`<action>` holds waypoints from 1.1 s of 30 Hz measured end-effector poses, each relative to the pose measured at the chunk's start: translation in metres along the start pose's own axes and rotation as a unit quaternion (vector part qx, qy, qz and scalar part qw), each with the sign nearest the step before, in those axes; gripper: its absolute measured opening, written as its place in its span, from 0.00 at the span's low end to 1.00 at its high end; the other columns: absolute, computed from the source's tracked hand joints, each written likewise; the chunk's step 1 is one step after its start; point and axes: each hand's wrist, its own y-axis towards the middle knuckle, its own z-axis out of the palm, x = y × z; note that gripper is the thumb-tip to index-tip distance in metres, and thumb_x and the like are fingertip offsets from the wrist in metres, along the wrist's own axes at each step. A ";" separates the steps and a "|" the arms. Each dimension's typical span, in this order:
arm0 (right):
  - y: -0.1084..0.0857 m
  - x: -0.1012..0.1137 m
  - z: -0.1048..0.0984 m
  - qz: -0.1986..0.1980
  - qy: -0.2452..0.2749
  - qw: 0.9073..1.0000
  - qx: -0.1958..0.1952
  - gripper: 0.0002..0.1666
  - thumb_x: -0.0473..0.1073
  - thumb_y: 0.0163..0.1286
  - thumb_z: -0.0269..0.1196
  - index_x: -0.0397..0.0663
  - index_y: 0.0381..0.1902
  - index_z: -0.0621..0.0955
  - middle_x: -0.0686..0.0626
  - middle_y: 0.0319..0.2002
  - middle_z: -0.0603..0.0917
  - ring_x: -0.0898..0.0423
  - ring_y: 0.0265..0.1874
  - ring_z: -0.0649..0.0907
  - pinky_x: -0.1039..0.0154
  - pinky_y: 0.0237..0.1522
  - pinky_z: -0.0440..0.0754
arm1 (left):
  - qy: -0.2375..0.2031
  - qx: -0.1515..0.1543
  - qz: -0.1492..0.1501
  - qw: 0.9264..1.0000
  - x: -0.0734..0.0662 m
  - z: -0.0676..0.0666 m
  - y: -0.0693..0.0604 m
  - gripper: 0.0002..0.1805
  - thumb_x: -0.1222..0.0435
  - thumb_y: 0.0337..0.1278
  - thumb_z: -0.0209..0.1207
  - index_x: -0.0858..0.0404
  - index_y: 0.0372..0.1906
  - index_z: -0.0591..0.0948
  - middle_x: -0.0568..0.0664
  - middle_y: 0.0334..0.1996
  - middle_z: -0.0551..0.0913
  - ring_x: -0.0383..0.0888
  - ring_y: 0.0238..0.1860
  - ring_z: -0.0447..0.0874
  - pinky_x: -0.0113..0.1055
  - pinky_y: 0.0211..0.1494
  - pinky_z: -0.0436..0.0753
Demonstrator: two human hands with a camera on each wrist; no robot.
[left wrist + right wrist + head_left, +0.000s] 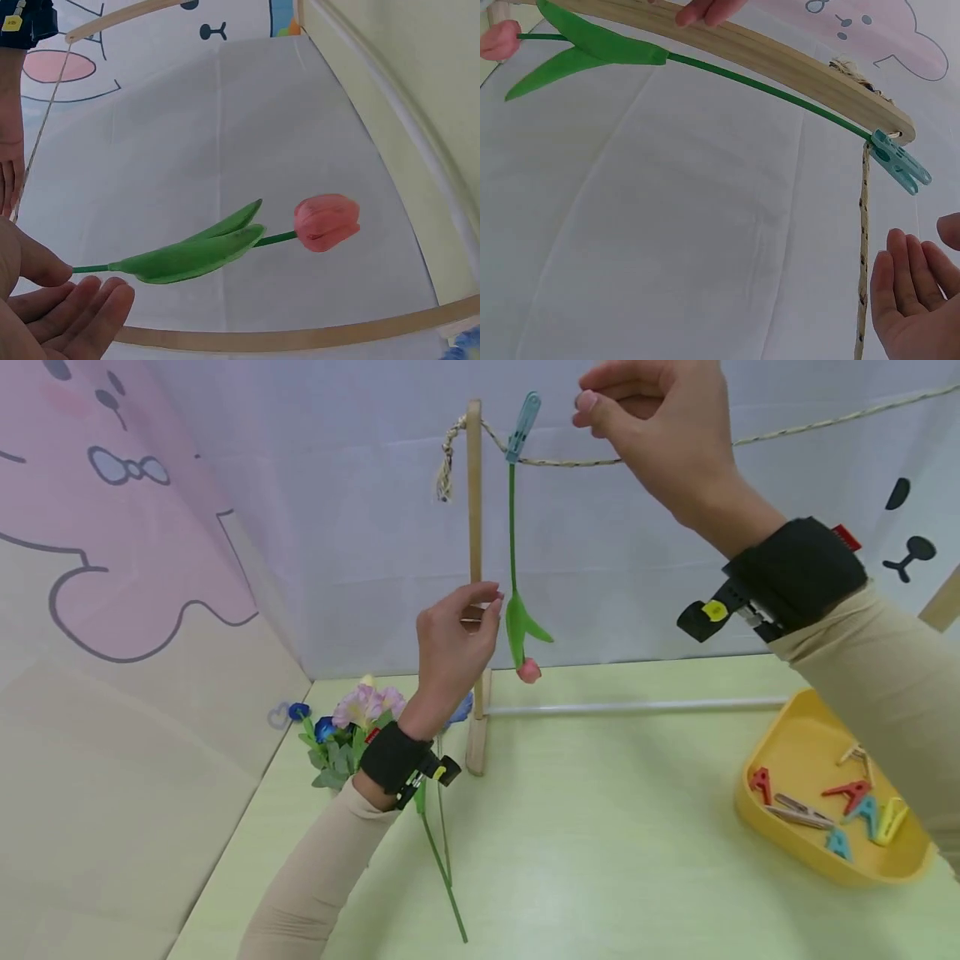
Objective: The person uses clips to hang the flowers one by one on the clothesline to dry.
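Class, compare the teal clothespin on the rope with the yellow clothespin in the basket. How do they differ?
The teal clothespin is clipped at the rope, up in the air; the yellow clothespin lies in the yellow basket.
The teal one grips the stem end of the hanging pink tulip; the yellow one holds no flower.
One is teal, the other yellow.
Both are clothespins.
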 end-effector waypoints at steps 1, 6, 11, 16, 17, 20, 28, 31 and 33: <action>-0.003 -0.001 -0.004 0.000 -0.001 1.000 -0.001 0.17 0.43 0.74 0.66 0.42 0.56 0.86 0.50 0.49 0.89 0.64 0.46 0.87 0.71 0.59 0.79 | 0.002 0.003 0.004 1.000 0.002 -0.002 -0.004 0.11 0.71 0.69 0.62 0.69 0.51 0.87 0.55 0.43 0.90 0.45 0.36 0.90 0.32 0.43 0.87; -0.025 -0.006 -0.025 -0.020 -0.036 0.999 -0.002 0.15 0.44 0.76 0.64 0.43 0.54 0.87 0.49 0.49 0.89 0.65 0.45 0.87 0.70 0.59 0.80 | 0.029 0.026 0.024 0.999 0.009 -0.017 -0.028 0.12 0.71 0.70 0.61 0.67 0.54 0.86 0.54 0.44 0.90 0.44 0.37 0.90 0.32 0.45 0.87; -0.053 -0.012 -0.046 -0.056 -0.075 0.996 0.008 0.14 0.41 0.76 0.64 0.40 0.54 0.87 0.48 0.49 0.89 0.67 0.45 0.87 0.72 0.57 0.80 | 0.082 0.044 0.047 0.995 0.017 -0.032 -0.052 0.12 0.69 0.70 0.62 0.64 0.54 0.86 0.51 0.44 0.89 0.43 0.36 0.88 0.35 0.45 0.85; -0.080 -0.024 -0.065 -0.044 -0.086 0.995 0.029 0.13 0.37 0.75 0.64 0.38 0.53 0.86 0.50 0.47 0.90 0.67 0.45 0.86 0.75 0.55 0.80 | 0.128 0.064 0.037 0.989 0.026 -0.047 -0.077 0.12 0.67 0.70 0.62 0.62 0.54 0.87 0.49 0.44 0.89 0.43 0.38 0.85 0.37 0.44 0.83; -0.084 -0.027 -0.068 -0.040 -0.087 0.995 0.033 0.13 0.36 0.75 0.64 0.39 0.53 0.87 0.50 0.46 0.90 0.67 0.44 0.86 0.75 0.55 0.80 | 0.131 0.066 0.033 0.989 0.028 -0.051 -0.080 0.12 0.67 0.70 0.63 0.61 0.54 0.87 0.49 0.44 0.89 0.44 0.37 0.85 0.38 0.43 0.83; -0.098 -0.036 -0.078 -0.023 -0.107 0.993 0.041 0.12 0.37 0.75 0.64 0.39 0.52 0.87 0.53 0.45 0.89 0.68 0.43 0.86 0.79 0.53 0.78 | 0.141 0.072 0.026 0.987 0.035 -0.059 -0.090 0.11 0.67 0.69 0.64 0.61 0.53 0.87 0.50 0.44 0.89 0.45 0.37 0.86 0.39 0.41 0.83; -0.137 -0.063 -0.102 0.032 -0.198 0.977 0.077 0.13 0.45 0.75 0.65 0.44 0.49 0.89 0.78 0.38 0.82 0.80 0.38 0.78 0.74 0.37 0.69 | 0.145 0.090 0.012 0.985 0.050 -0.076 -0.114 0.09 0.72 0.64 0.67 0.62 0.47 0.89 0.51 0.40 0.89 0.44 0.34 0.85 0.38 0.33 0.81; -0.152 -0.074 -0.109 0.046 -0.228 0.966 0.111 0.10 0.45 0.75 0.66 0.47 0.46 0.89 0.66 0.38 0.87 0.82 0.35 0.76 0.72 0.25 0.67 | 0.155 0.096 0.004 0.983 0.052 -0.083 -0.123 0.09 0.72 0.62 0.68 0.62 0.46 0.89 0.50 0.38 0.89 0.42 0.32 0.84 0.35 0.29 0.77; -0.161 -0.082 -0.113 0.057 -0.250 0.957 0.134 0.09 0.45 0.74 0.66 0.48 0.45 0.90 0.55 0.38 0.90 0.81 0.33 0.76 0.70 0.20 0.66 | 0.163 0.098 -0.002 0.982 0.054 -0.086 -0.128 0.09 0.72 0.61 0.69 0.62 0.45 0.89 0.49 0.37 0.89 0.41 0.31 0.84 0.35 0.30 0.77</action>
